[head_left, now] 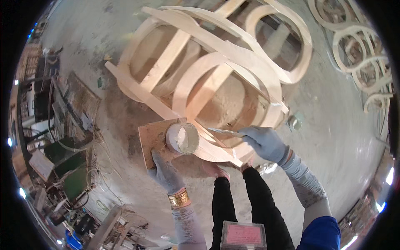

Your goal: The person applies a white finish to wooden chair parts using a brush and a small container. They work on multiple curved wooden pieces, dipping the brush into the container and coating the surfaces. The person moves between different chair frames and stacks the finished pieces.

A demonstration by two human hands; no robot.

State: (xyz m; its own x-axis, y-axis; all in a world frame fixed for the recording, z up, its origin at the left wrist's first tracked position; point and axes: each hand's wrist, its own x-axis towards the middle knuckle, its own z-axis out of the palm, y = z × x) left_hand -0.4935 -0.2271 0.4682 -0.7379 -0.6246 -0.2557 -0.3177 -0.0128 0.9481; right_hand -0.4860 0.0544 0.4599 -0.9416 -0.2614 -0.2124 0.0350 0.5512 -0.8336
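Note:
My left hand [166, 175], in a grey glove, grips the near edge of a square brown board [151, 139]. A round pale tub [171, 136], its inside smeared with light paste, rests on that board. In my gloved right hand [266, 143] is a thin, narrow spatula [227, 132], pointing left towards the tub but apart from it. Just beyond both hands stands a curved frame of pale bare wood [204, 35], with round loops and straight crosspieces. The spatula's tip lies over the frame's near end; whether it touches the wood I cannot tell.
A small round container [294, 122] sits on the concrete floor [329, 137] right of the frame. More curved wooden frames [350, 46] stand at the far right. Boards, cables and equipment [66, 154] crowd the left side. My feet [216, 170] are close to the frame's near end.

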